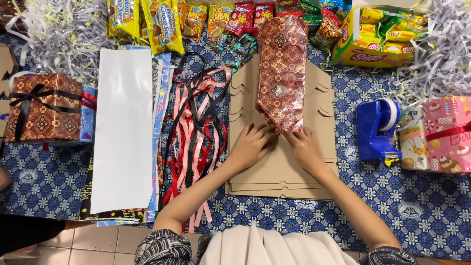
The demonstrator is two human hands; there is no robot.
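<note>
1. Parcel in glossy brown patterned wrap: lying on flattened cardboard boxes, far end folded to a point, near end unsealed.
2. Left hand, right hand: fingers flat, pressing near-end fold, nothing gripped.
3. Blue tape dispenser: right, untouched.
4. Ribbons: left, unused.

Light: bright, even, seemingly from overhead.
Shadows: soft and short under the hands and the ribbons.
Glare: sheen on the glossy brown wrapping paper and snack packets.
Focus: sharp at centre; edges slightly softer, perhaps mild wide-angle bending.
</note>
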